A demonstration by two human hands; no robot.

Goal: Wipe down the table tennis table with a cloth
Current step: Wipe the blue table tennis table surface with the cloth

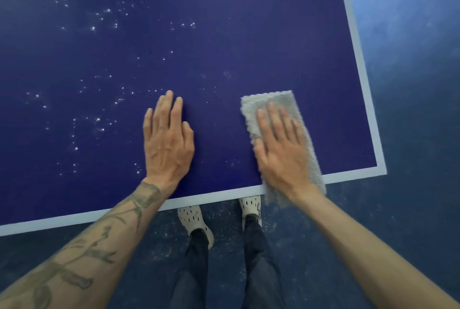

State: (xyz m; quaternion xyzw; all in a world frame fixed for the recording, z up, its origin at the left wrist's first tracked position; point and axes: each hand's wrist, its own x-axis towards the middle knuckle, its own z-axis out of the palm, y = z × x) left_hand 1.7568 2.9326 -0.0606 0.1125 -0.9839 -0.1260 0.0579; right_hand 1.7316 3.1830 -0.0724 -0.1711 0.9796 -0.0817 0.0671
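The dark blue table tennis table point(224, 34) fills the upper view, with white lines along its near and right edges. A grey folded cloth point(263, 104) lies near the table's near right corner, its lower end hanging over the near edge. My right hand point(281, 151) presses flat on the cloth with straight fingers. To its left, my left hand point(168, 139) rests flat on the bare table surface, fingers straight. White specks and smudges dot the surface to the left and further back.
The table's near right corner point(382, 169) is just right of the cloth. Below the edge, my feet in white perforated shoes point(194, 221) stand on a dark blue speckled floor point(373, 221). Floor also shows beyond the right edge.
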